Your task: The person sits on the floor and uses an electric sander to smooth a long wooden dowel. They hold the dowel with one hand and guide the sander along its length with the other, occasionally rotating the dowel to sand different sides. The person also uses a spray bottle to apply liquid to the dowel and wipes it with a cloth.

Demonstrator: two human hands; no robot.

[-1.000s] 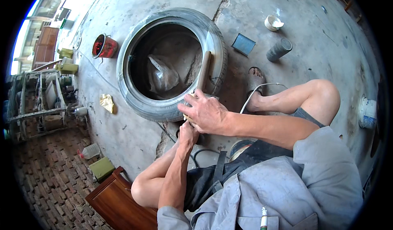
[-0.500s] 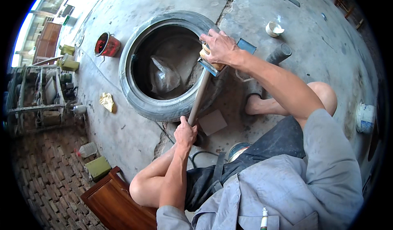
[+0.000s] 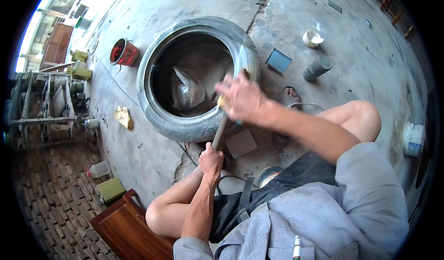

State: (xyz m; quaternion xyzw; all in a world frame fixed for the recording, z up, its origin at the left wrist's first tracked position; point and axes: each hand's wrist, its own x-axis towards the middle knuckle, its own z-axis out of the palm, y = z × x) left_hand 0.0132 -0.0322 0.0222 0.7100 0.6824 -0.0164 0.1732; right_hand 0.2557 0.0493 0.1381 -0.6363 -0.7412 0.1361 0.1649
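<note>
Presently, a worn grey rubber tyre lies flat on the cracked concrete floor in the upper centre of the frame, with a crumpled clear plastic bag resting in its open well. Lying flat keeps the near sidewall facing up towards the seated person, within reach of both arms.

A long pale wooden handle runs from the lower centre up to the tyre's near rim. The left hand grips its lower end, fingers wrapped fully round the shaft with no gap, the thumb over the top. In my judgement this low grip serves to steady and steer the shaft.

The right hand sits at the handle's upper end, over the tyre's right inner edge. It is motion-blurred. The fingers appear spread and only partly curled, and a small yellowish piece shows under the palm; whether they are clamped on the handle or merely resting on it cannot be told.

Both bare knees are raised either side of the handle, the person seated low on the floor close to the tyre.

Other items noted:
- a flat grey square pad just beside the handle
- a red bucket at upper left
- a yellow rag left of the tyre
- a grey cylindrical can and a small blue square tray at upper right
</note>
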